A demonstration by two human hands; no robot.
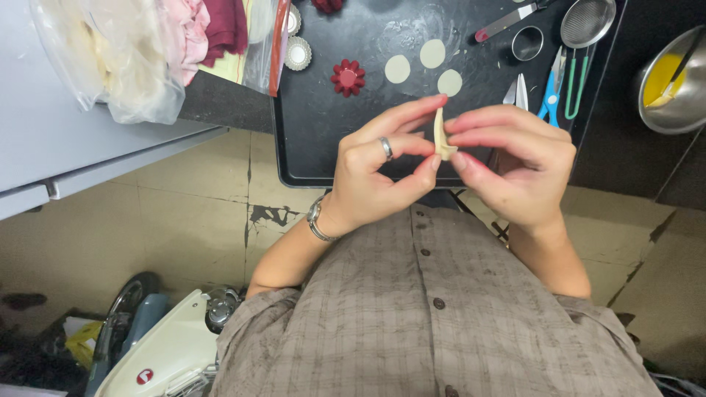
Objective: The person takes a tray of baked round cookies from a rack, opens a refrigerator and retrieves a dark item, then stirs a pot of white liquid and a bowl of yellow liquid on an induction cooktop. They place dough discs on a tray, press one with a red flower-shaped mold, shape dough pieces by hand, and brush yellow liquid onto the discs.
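Note:
Both my hands pinch one small pale disc of dough (440, 136), held on edge over the near rim of a black tray (309, 125). My left hand (382, 165), with a ring and a wristwatch, grips it from the left with thumb and fingers. My right hand (515, 162) grips it from the right. Three round dough discs (432, 54) lie flat on the tray beyond my hands. A red fluted cup (347, 77) stands left of them.
On the tray lie blue scissors (549, 92), a round metal cutter (526, 43), a small sieve (586, 22) and white fluted cups (298, 53). A metal bowl with yellow contents (673, 81) stands at the right. Plastic bags (125, 51) lie on the left.

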